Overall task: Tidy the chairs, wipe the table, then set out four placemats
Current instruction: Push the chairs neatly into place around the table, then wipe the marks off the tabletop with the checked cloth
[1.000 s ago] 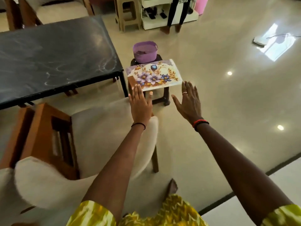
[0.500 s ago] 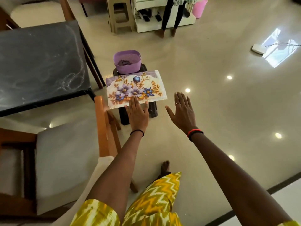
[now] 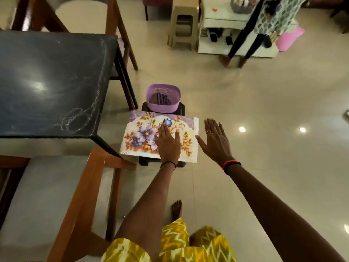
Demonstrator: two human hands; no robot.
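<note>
Over the placemat (image 3: 143, 137), left hand (image 3: 167, 142) spreads, perhaps touching.

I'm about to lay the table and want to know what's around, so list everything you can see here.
table: one, black top, left.
chairs: two, wood with pale cushions, one lower left, one beyond table.
dark stool: one, by table corner.
placemat: at least one, floral, on dark stool.
basket: one, purple, on stool behind placemat.
plastic stool: one, beige, far floor.
shelf unit: one, white, far.
bin: one, pink, far right.
person: one, standing by shelf unit.
left hand: one, flat over placemat.
right hand: one, open, beside placemat's right edge.
</note>
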